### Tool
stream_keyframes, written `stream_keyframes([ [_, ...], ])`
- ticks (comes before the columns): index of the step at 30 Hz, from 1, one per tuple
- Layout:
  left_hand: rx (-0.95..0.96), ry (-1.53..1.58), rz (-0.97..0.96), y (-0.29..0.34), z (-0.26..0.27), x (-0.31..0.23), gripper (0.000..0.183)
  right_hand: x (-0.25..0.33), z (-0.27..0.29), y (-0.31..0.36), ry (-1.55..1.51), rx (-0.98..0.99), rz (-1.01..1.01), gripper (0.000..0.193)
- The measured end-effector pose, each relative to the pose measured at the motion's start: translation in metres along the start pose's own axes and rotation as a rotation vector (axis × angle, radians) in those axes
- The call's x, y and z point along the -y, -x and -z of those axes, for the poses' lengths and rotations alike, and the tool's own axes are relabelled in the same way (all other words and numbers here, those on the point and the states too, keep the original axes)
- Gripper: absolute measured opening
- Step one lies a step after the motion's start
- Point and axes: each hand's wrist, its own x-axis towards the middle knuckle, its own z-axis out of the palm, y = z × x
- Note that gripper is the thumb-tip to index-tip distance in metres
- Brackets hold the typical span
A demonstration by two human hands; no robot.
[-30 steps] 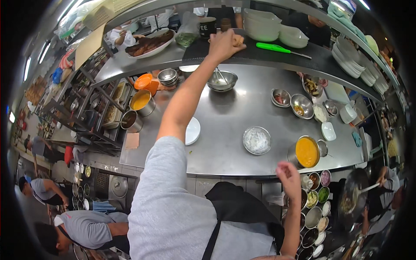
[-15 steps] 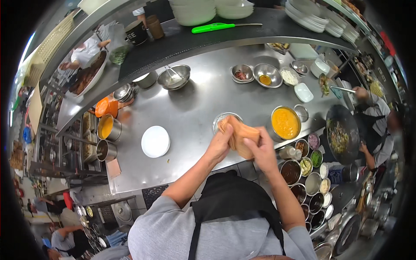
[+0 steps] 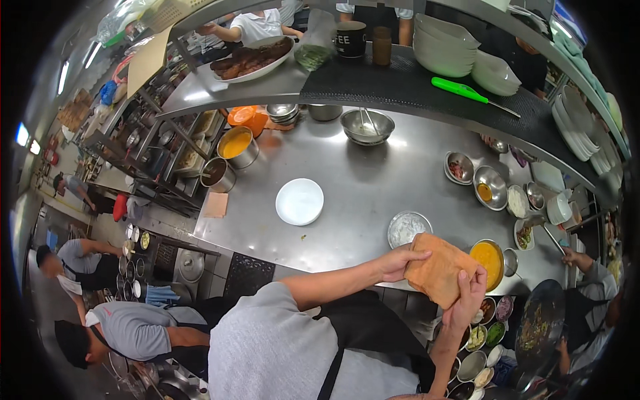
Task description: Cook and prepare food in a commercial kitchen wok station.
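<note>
Our left hand and right hand pinch opposite sides of the orange cloth. Yellow sauce lies right — nearer our right hand.

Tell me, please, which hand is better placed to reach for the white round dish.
Probably the left hand: it is nearer the white round dish, while the right hand is farther off, near the orange sauce. Both hold the folded orange cloth, so the left would need to let go.
</note>
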Motion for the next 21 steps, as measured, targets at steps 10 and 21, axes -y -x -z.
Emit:
stream_keyframes([
  [10, -0.102, -0.097, 0.023, 0.006, -0.004, 0.02, 0.044, -0.04, -0.023, 0.005, 0.27, 0.117, -0.094, 0.038],
  [21, -0.173, -0.275, 0.415, -0.032, 0.006, 0.056, 0.04, -0.037, 0.09, 0.064, 0.313, -0.207, -0.158, 0.019],
])
